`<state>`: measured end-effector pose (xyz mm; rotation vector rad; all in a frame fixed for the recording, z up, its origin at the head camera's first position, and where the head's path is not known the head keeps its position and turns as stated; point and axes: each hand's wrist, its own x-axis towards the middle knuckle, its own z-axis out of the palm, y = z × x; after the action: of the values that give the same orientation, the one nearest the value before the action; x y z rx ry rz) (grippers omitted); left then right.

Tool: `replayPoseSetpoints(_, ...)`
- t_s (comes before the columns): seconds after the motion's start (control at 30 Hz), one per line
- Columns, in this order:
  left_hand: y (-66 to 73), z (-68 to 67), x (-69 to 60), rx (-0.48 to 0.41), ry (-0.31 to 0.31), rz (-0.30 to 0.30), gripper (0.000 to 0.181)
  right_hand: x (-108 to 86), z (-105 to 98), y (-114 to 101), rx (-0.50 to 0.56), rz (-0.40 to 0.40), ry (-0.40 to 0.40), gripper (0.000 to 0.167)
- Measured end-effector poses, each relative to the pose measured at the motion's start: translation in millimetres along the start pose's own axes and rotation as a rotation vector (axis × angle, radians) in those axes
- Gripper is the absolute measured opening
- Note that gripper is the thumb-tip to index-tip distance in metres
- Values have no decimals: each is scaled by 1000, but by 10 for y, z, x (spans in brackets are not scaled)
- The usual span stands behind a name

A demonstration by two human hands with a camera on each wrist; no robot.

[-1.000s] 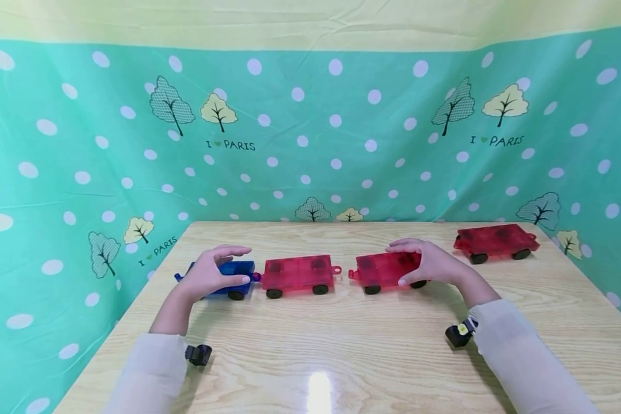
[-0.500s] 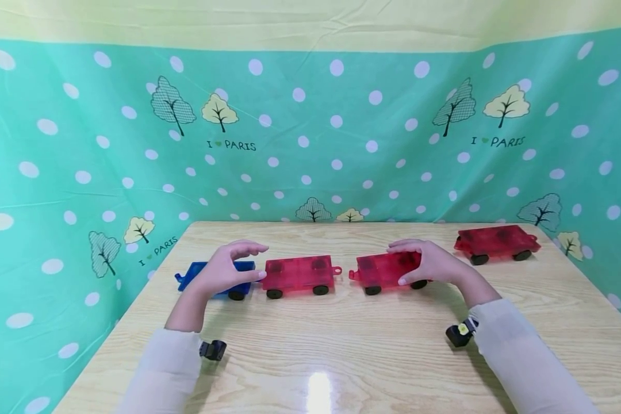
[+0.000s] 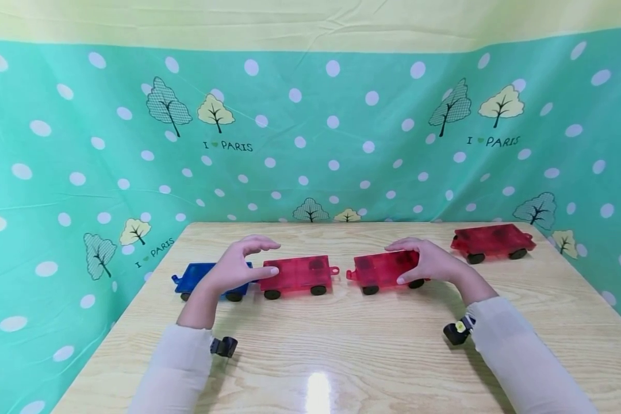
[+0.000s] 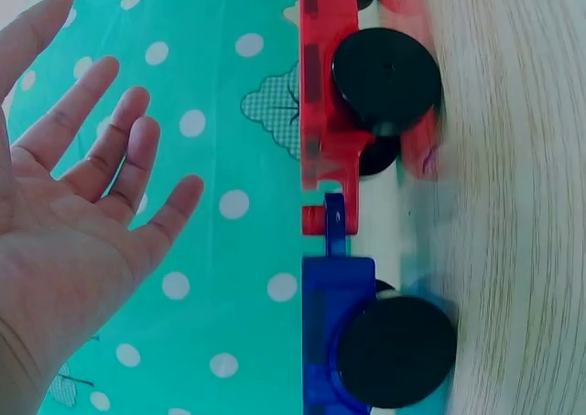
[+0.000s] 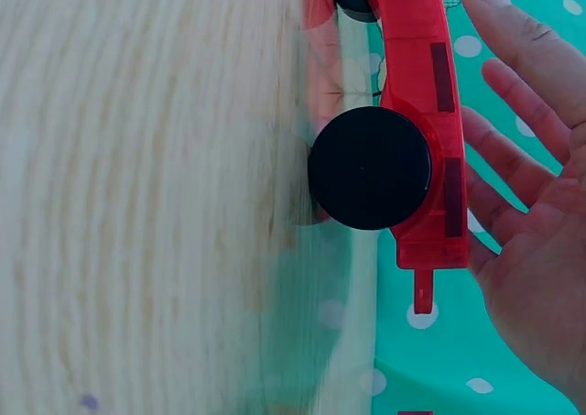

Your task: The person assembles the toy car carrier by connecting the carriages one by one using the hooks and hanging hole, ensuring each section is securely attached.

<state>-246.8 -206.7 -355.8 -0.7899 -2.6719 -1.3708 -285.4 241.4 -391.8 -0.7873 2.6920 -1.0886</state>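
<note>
My left hand (image 3: 233, 270) hovers with spread fingers over the joint between a blue toy train car (image 3: 194, 277) and a red toy train car (image 3: 300, 273). In the left wrist view, the blue car's loop (image 4: 335, 218) sits over the red car's hook (image 4: 313, 220), and the left hand (image 4: 87, 223) is apart from both. My right hand (image 3: 432, 264) arches over the right end of a second red car (image 3: 378, 270), thumb on the near side, fingers on the far side. The right wrist view shows the right hand's (image 5: 540, 204) fingers loose beside this car (image 5: 417, 67), partly hidden behind it; contact is unclear.
A third red car (image 3: 491, 240) stands at the back right of the wooden table (image 3: 310, 339). A small gap separates the two middle red cars. The polka-dot curtain (image 3: 300, 144) hangs behind the table and along its sides.
My left hand has moved right, from over the blue car to over its joint with the first red car. The right hand and all the cars have stayed in place.
</note>
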Motion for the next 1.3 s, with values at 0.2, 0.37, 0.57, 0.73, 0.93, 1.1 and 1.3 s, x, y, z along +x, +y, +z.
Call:
replayPoseSetpoints(0.2, 30, 74, 42, -11, -17, -15, 54, 12, -19, -5, -8, 10, -18, 69)
replayPoseSetpoints(0.37, 51, 165, 80, -5, -25, -22, 58, 18, -29, -20, -20, 10, -34, 69)
replayPoseSetpoints(0.57, 60, 287, 130, 18, -33, -33, 63, 34, -20, -34, -35, -17, -54, 70)
replayPoseSetpoints(0.73, 72, 380, 191, 33, -47, -50, 64, 33, -28, -25, -43, -16, -69, 72)
replayPoseSetpoints(0.93, 101, 445, 274, 59, -59, -80, 69, 27, -32, -5, -35, -10, -71, 76)
replayPoseSetpoints(1.1, 130, 476, 348, 72, -101, -73, 70, 30, -30, -15, -47, -3, -74, 75)
replayPoseSetpoints(1.3, 96, 555, 407, 166, -186, -104, 75, 40, -10, -44, -72, 11, -81, 78)
